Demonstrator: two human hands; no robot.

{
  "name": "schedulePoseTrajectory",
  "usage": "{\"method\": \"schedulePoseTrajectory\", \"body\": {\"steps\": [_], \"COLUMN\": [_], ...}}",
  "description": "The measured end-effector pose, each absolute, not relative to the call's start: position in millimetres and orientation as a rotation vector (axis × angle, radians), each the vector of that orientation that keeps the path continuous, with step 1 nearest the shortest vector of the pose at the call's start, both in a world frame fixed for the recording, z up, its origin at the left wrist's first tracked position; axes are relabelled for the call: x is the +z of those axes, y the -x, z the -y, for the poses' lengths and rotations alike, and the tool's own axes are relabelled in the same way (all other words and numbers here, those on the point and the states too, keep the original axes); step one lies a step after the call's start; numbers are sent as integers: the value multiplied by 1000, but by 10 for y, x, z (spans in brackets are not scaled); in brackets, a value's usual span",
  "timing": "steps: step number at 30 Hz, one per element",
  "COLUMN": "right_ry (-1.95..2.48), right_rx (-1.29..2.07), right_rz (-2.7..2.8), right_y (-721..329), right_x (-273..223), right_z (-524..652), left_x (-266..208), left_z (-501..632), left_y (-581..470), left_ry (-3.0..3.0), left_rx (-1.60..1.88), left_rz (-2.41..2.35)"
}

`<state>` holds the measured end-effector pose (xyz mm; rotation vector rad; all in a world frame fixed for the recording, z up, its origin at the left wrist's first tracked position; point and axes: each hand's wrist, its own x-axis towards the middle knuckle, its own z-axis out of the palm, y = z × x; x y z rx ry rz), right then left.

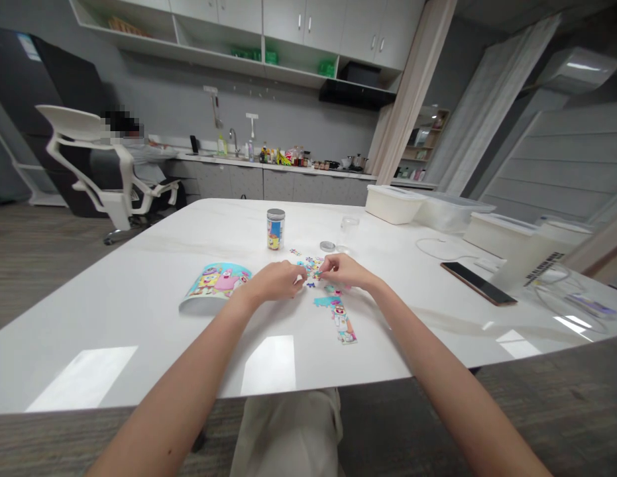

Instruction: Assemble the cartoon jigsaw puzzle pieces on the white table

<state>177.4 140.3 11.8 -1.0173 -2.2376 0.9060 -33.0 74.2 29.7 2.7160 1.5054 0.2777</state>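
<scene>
Left hand [280, 279] and right hand [346, 271] curl at pieces [313, 264], grasp unclear; nearer strip [342, 323] runs lengthwise bodyward; capped jar [275, 232] beyond shows colours.

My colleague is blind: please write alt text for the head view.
A person's left hand and right hand flank a pile of small puzzle pieces on a white table. A partly joined puzzle section lies nearer the viewer, a curved cartoon sheet left, a lidded jar beyond.
</scene>
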Motion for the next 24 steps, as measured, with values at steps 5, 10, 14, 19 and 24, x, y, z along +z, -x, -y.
{"method": "schedulePoseTrajectory", "body": {"steps": [5,10,14,19,24], "right_ry": [860,916,844,881,867], "right_rx": [1203,1273,1158,1100,1119], "right_rz": [2383,2618,2618,2565,2617], "right_y": [-1817,-1915,-1968,-2001,-1982], "right_x": [308,451,387,305,314], "right_z": [-1291,-1194,-1148,-1083,-1038], "left_x": [281,276,280,308,331], "left_z": [-736,-729,-712,-674,-654], "left_y": [295,296,286,245,216], "left_ry": [-2677,-2679,-2676,-2643,-2630], "left_rx": [331,324,325,297,279], "left_rz": [-1234,-1210,-1185,-1138,-1086]}}
